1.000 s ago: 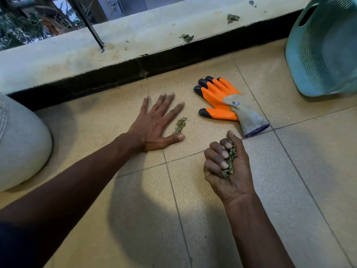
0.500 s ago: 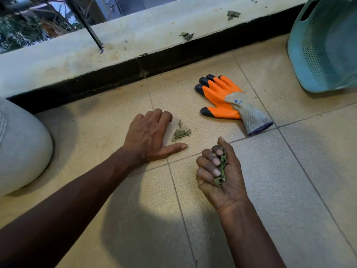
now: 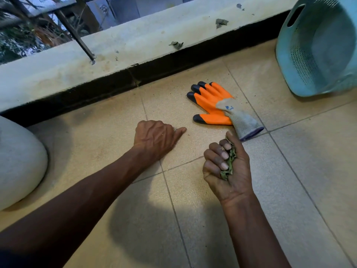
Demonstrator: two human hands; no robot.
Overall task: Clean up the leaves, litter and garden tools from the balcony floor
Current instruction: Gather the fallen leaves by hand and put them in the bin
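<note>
Two hands are showing: one left hand (image 3: 157, 139) and one right hand (image 3: 229, 169). One leaf clump (image 3: 229, 165) is sitting in the right hand. One glove (image 3: 212, 105) is lying on the floor; whether a second is lying under it cannot be told. One basket (image 3: 313, 55) and one white pot (image 3: 19, 163) are standing by. Two leaves are resting on the one ledge (image 3: 135, 45): a left leaf (image 3: 176, 45) and a right leaf (image 3: 221, 22). One rod (image 3: 77, 37) is rising from it.
</note>
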